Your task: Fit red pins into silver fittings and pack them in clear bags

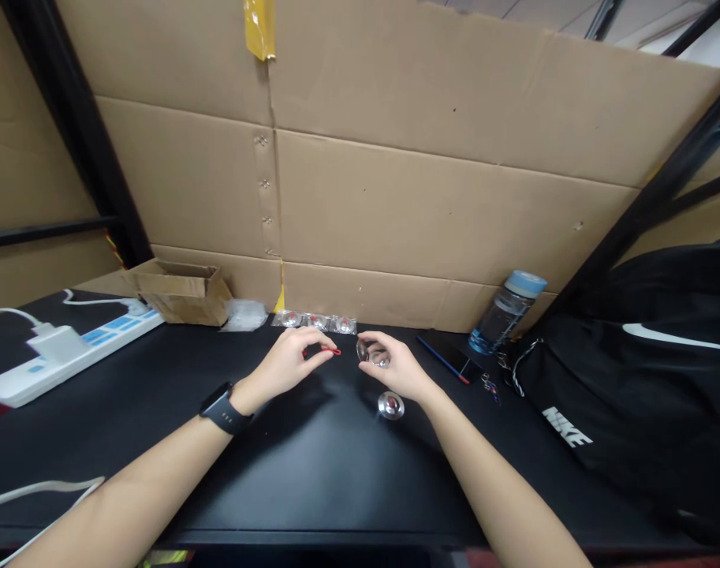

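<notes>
In the middle of the black table [312, 481], my left hand [289, 361] pinches a thin red cord [336, 351] with a small loop at its end. To its right, my right hand [398, 369] is curled around a round, shiny metal piece [362, 350], held between thumb and fingers. The two hands are a short way apart. Just below my right hand, a shiny metal disc [391, 405] with a red centre lies on the table. Behind the hands, several similar discs [315, 322] lie in a row in clear wrapping.
At the back left stand an open cardboard box [185, 293] and clear plastic packaging [244, 314]. A white power strip [69, 359] runs along the left. On the right are a blue-lidded bottle [507, 312], keys [490, 386] and a black bag [643, 410]. Cardboard [395, 213] walls the back.
</notes>
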Tool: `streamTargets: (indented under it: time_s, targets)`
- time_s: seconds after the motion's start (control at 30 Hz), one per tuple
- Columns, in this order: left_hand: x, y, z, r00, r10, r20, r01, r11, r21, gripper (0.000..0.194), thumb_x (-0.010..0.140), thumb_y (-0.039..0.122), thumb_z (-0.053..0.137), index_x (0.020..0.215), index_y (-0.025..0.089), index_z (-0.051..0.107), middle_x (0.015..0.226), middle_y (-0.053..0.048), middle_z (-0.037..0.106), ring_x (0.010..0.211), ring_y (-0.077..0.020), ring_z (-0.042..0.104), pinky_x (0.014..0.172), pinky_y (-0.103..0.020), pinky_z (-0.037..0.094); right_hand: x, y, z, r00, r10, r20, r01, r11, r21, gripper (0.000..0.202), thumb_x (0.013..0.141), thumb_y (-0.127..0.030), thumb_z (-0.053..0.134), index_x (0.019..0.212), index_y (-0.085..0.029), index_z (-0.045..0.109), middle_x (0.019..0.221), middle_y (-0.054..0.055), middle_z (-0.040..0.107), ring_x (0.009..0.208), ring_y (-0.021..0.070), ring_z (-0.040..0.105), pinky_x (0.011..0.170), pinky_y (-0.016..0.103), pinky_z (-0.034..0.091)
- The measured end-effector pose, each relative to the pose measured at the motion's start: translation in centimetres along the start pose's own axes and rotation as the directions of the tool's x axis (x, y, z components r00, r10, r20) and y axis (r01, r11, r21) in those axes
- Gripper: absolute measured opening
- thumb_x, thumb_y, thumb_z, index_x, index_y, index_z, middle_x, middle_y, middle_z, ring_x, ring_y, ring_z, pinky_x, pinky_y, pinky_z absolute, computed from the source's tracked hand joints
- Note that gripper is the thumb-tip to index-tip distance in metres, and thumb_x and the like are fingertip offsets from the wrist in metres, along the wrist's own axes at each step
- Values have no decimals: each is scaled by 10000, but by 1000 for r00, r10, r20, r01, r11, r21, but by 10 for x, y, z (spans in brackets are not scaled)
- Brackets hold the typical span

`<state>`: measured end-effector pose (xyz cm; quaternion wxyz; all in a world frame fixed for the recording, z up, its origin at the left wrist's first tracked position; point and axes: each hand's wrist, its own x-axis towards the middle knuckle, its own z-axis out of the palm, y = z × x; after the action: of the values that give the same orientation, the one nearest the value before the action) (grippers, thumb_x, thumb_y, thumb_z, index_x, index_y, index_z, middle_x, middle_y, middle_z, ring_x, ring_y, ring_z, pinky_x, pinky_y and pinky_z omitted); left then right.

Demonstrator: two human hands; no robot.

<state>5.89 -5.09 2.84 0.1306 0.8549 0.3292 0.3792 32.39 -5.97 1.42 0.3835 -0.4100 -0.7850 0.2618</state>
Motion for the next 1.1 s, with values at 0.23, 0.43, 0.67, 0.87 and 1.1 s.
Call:
streamTargets:
  time_s: [0.23, 0.43, 0.67, 0.87, 1.1]
  targets:
    - [-1, 7, 5, 1000, -12, -11, 12, 999, 45, 208, 982, 387, 584, 927, 243, 723, 981, -28, 730, 958, -205, 647, 912, -353, 446, -5, -24, 13, 999, -27, -20, 31, 964, 265, 509, 813, -247, 755, 1292, -257, 581, 1290, 100, 625, 1052, 214, 665, 798, 324, 595]
    - [-5, 17, 11, 997, -64, -45, 68, 993, 98, 186, 1027, 340, 484, 1008, 241, 641, 1156, -50, 649, 1153, -228, 577, 996, -409, 375, -7, -34, 28, 989, -76, -126, 115, 935, 336, 505, 804, -249, 788, 1274, -283, 605, 1321, 97, 559, 1102, 228, 659, 841, 334, 594]
    - [-8, 32, 16, 994, -66, -90, 78, 986, 148, 205, 1023, 330, 458, 1004, 240, 642, 1406, -84, 505, 1365, -293, 418, 1059, -500, 326, -8, -38, 36, 978, -120, -173, 167, 944, 285, 515, 808, -255, 792, 1290, -297, 615, 1284, 90, 569, 1115, 233, 659, 845, 333, 593]
    - [-8, 34, 17, 990, -37, -138, 64, 977, 201, 183, 994, 283, 490, 963, 230, 663, 1410, -94, 505, 1347, -306, 427, 1038, -507, 344, -10, -41, 37, 980, -128, -154, 168, 946, 278, 541, 797, -258, 806, 1291, -284, 587, 1238, 89, 625, 1100, 241, 671, 841, 346, 589]
    - [-8, 34, 15, 981, 40, -191, 13, 963, 267, 132, 970, 245, 535, 958, 236, 666, 1396, -94, 530, 1340, -301, 440, 1029, -497, 335, -11, -47, 37, 967, -155, -201, 190, 968, 166, 517, 821, -250, 782, 1297, -295, 587, 1275, 90, 612, 1102, 240, 671, 838, 343, 583]
